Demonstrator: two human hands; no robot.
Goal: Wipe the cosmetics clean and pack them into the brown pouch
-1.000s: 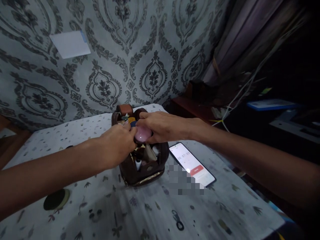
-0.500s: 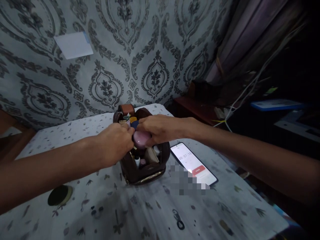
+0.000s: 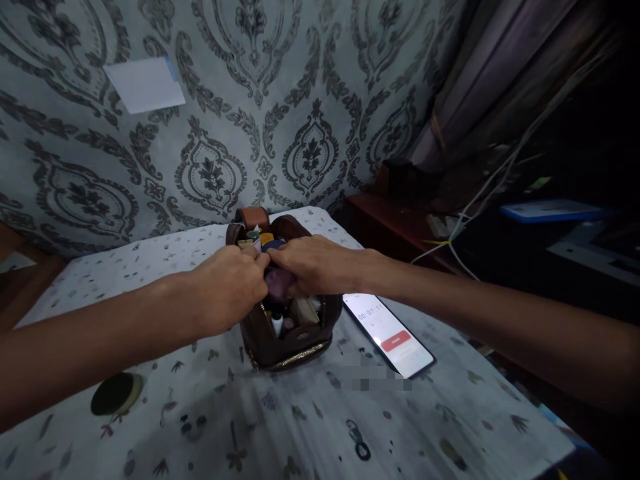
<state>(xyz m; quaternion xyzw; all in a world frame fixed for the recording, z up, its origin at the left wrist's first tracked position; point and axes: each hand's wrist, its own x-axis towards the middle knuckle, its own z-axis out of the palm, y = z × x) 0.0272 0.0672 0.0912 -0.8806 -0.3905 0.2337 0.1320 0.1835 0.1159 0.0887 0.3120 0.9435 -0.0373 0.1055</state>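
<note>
A dark brown zip bag stands open on the cloth, packed with small bottles, tubes and jars. My left hand is closed on the bag's left rim, its fingertips partly hidden. My right hand reaches into the opening from the right, fingers curled over a rounded, shiny pink item whose kind I cannot make out. Behind the fingers show a yellow lid and a dark blue item. Nearer me in the bag lie a beige tube and a small white bottle.
Right of the bag lies a phone with a running timer on its screen. A dark round lid or jar rests at the left on the patterned cloth. Behind is a patterned wall; cables hang at the right.
The pink item and my right hand have gone slightly lower into the bag, and the item now looks darker. My left hand stays at the rim.
</note>
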